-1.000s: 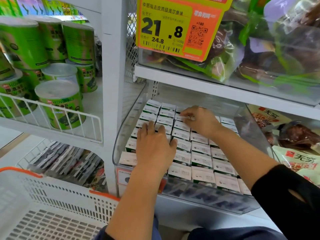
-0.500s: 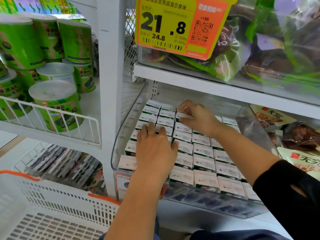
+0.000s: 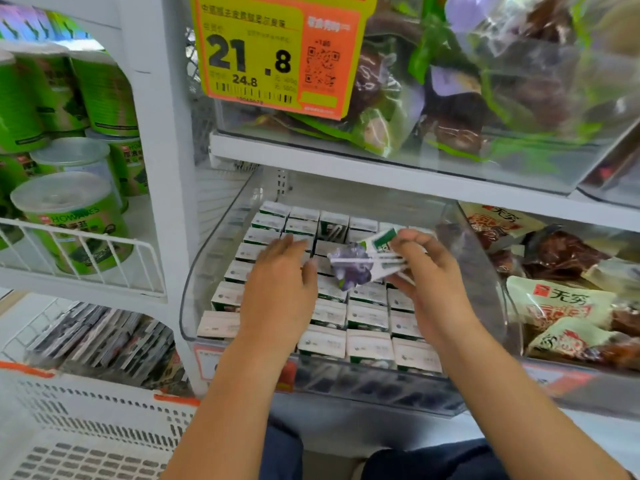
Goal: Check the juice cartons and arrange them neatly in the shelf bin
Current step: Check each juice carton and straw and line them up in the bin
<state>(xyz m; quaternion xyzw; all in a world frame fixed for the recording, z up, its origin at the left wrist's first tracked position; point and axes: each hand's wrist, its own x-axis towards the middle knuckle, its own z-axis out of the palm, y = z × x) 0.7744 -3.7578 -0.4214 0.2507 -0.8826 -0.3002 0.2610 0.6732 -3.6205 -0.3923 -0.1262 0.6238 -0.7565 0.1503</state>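
- head view looks down into a clear shelf bin (image 3: 221, 237) packed with rows of small juice cartons (image 3: 367, 317) standing upright, white tops facing up.
- right hand (image 3: 429, 282) has its thumb and fingers pinched around one carton (image 3: 363, 261), lifted above the rows and tilted on its side, its purple fruit print facing the camera; the picture is blurred there, so the exact grip is hard to read.
- left hand (image 3: 277, 296) is at 9 o'clock of the lifted carton, palm down over the rows with fingers spread and straight, gripping nothing; whether it touches the tops below i cannot tell.
- one gap shows in the rows at 12 o'clock of the lifted carton, near the back of the bin, with dark carton sides visible in it.
- yellow and orange price tag (image 3: 277, 53) reading 21.8 hangs at 12 o'clock, on the front of an upper clear bin holding bagged snacks (image 3: 450, 98).
- green cans (image 3: 76, 220) stand behind a white wire rail at 9 o'clock, stacked in two layers.
- packets with red print (image 3: 561, 303) lie at 3 o'clock, just beside the bin.
- white basket (image 3: 86, 427) with an orange rim sits at 7 o'clock, with dark flat packs (image 3: 104, 341) on the shelf behind it.
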